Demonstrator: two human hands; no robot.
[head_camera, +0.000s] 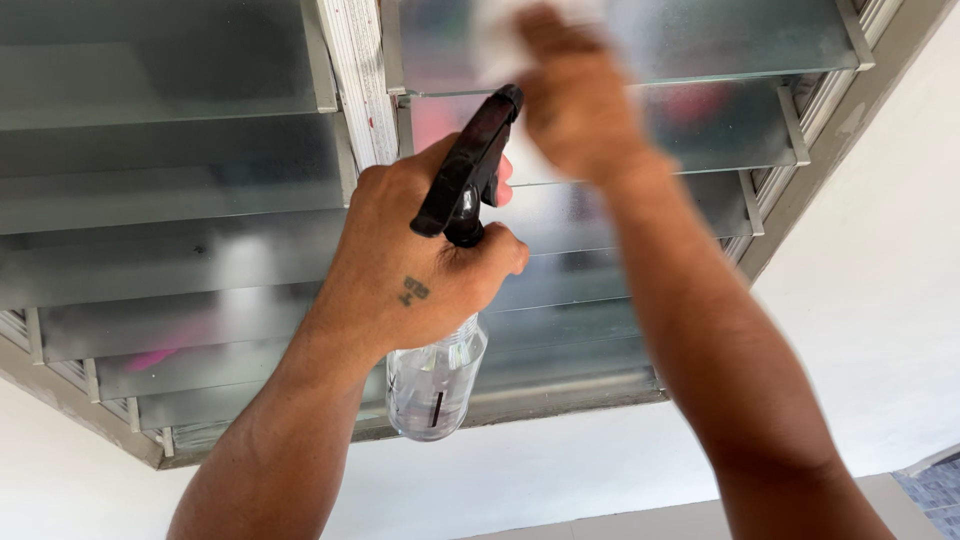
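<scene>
We hold a clear plastic spray bottle in our left hand, fingers wrapped shut around its neck just under the black trigger head, with one fingertip showing in front of the trigger. The bottle hangs below the fist, in front of the lower slats of a frosted glass louvre window, and its nozzle points up toward the pane where our right hand is working. That hand is closed over a white cloth, pressing it against an upper slat to the right of the white painted mullion.

As we judge it, the main hazards come from the glass itself. The slats sit in thin metal end clips, and a hard push with the cloth could tilt a slat or shift it in its clips. A squeeze of the trigger now would likely wet our right wrist, since that arm crosses just beside the nozzle. A damp neck could also let the bottle slip out of the fist.

Much is hard to read. The right hand is blurred, so we cannot tell how its fingers lie on the cloth, and the cloth runs off the top edge. We cannot make out how much liquid the bottle holds. Pink and red shapes behind the frosted panes stay unidentifiable, and the white wall frames the window frame on both sides
</scene>
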